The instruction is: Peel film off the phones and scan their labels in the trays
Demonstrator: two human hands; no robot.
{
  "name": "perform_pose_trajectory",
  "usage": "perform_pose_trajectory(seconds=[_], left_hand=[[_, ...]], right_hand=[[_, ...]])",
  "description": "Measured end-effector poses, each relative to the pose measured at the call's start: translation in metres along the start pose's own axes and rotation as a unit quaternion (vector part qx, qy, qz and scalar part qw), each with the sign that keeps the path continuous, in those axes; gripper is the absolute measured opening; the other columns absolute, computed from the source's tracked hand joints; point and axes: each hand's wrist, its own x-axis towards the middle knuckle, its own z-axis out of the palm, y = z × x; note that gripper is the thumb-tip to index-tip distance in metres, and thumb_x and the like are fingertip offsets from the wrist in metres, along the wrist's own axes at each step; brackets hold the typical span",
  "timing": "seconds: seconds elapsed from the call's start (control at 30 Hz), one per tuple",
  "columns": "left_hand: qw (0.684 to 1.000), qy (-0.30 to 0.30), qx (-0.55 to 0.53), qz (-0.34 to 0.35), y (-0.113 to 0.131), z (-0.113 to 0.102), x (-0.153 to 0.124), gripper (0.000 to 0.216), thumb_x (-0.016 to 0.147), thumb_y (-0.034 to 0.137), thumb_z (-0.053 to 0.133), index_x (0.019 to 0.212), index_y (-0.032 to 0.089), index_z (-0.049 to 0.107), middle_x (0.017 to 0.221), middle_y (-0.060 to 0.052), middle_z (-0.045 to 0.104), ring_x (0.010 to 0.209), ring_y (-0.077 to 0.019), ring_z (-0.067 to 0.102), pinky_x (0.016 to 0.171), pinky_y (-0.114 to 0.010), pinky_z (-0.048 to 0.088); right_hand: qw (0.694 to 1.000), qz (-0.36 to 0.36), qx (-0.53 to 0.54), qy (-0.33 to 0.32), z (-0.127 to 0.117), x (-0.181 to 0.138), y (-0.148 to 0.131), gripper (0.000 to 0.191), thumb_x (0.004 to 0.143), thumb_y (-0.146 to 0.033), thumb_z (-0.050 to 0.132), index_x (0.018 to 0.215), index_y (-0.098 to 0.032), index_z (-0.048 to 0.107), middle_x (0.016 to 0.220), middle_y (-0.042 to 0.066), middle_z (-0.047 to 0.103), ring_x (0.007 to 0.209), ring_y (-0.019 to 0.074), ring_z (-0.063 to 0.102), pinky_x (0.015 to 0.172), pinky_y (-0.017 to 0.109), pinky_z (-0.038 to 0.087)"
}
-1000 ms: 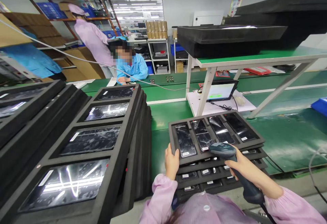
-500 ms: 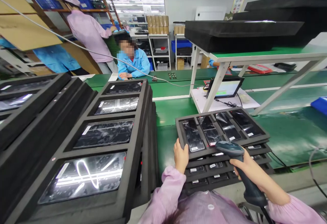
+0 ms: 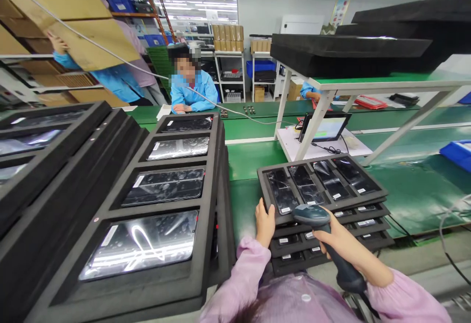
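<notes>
My right hand (image 3: pixel 340 239) is wrapped round a dark barcode scanner (image 3: pixel 312 215), its head over the near edge of a black foam tray (image 3: pixel 263 178). That tray tops a stack of similar trays and holds several phone screens (image 3: pixel 281 190) in slots, each with a small white label at its near end. My left hand (image 3: pixel 265 222) grips the tray's near left corner, thumb and fingers at the edge. The scanner head is nearest the label on the leftmost screen.
Tall stacks of foam trays (image 3: pixel 211 166) with screens stand at my left. A white-framed shelf (image 3: pixel 316 117) bearing black foam rises ahead, with a monitor (image 3: pixel 326 126) below. A co-worker in blue (image 3: pixel 195 87) sits across the green bench; another person carries a large cardboard box (image 3: pixel 99 33).
My right hand has moved the scanner left, from near the second screen toward the leftmost one. My left hand stays at the tray's corner. The cardboard box behind has shifted right.
</notes>
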Motion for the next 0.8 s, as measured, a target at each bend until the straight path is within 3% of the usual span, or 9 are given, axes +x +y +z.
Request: perform_pose_trajectory(seconds=[0.13,0.23,0.3,0.43,0.57,0.7,0.8], left_hand=[[0.999,0.021,-0.025,0.033,-0.016,-0.003,-0.013,0.050,0.086,0.024,0.044,0.133,0.010,0.040,0.134,-0.018,0.047,0.128,-0.0220,0.044,0.106,-0.035,0.036],[0.993,0.021,0.000,0.116,-0.022,-0.008,-0.024,0.047,0.081,0.022,0.052,0.127,0.014,0.050,0.133,-0.016,0.047,0.128,-0.0239,0.043,0.106,-0.040,0.036],[0.981,-0.014,0.066,0.181,-0.019,-0.014,-0.028,0.043,0.075,0.022,0.063,0.118,0.018,0.059,0.136,-0.015,0.045,0.129,-0.0275,0.041,0.108,-0.045,0.033],[0.938,-0.094,0.203,0.266,-0.003,-0.027,-0.026,0.031,0.070,0.016,0.071,0.100,0.021,0.068,0.144,-0.013,0.039,0.137,-0.0347,0.028,0.109,-0.057,0.026],[0.923,-0.100,0.212,0.306,0.019,-0.031,-0.020,0.020,0.075,0.010,0.063,0.091,0.020,0.066,0.122,-0.010,0.060,0.137,-0.0330,0.029,0.108,-0.061,0.026],[0.919,-0.072,0.160,0.354,0.041,-0.032,-0.016,0.016,0.074,0.010,0.062,0.088,0.017,0.062,0.101,-0.010,0.065,0.125,-0.0300,0.046,0.105,-0.053,0.036],[0.915,-0.063,0.132,0.376,0.059,-0.034,-0.013,0.013,0.072,0.010,0.061,0.083,0.018,0.060,0.094,-0.008,0.065,0.115,-0.0258,0.054,0.101,-0.043,0.043]], right_hand=[[1.000,0.000,-0.025,-0.006,0.007,0.005,0.000,0.085,0.066,-0.031,0.049,0.142,-0.014,0.013,0.044,-0.009,0.050,0.043,0.0163,0.051,0.044,0.024,0.042],[1.000,-0.014,-0.013,0.001,0.008,0.003,-0.001,0.081,0.068,-0.031,0.049,0.140,-0.015,0.016,0.043,-0.009,0.049,0.042,0.0154,0.049,0.045,0.024,0.042],[1.000,-0.009,-0.005,0.000,0.007,0.000,-0.004,0.080,0.069,-0.031,0.050,0.140,-0.015,0.016,0.042,-0.009,0.048,0.042,0.0150,0.048,0.046,0.024,0.042],[1.000,0.001,0.021,-0.002,0.002,-0.010,-0.003,0.080,0.068,-0.036,0.053,0.139,-0.017,0.020,0.048,-0.009,0.048,0.045,0.0140,0.049,0.047,0.024,0.041],[0.998,0.004,0.055,-0.020,-0.006,-0.020,0.015,0.077,0.062,-0.037,0.055,0.133,-0.020,0.028,0.071,-0.004,0.057,0.046,0.0109,0.049,0.044,0.024,0.039],[0.998,0.005,0.058,0.008,-0.003,-0.018,0.037,0.078,0.060,-0.035,0.054,0.132,-0.022,0.028,0.086,0.000,0.059,0.048,0.0105,0.050,0.043,0.025,0.041],[0.997,-0.001,0.067,0.031,0.006,-0.007,0.047,0.082,0.062,-0.035,0.054,0.136,-0.019,0.022,0.073,-0.003,0.059,0.045,0.0121,0.050,0.042,0.025,0.041]])
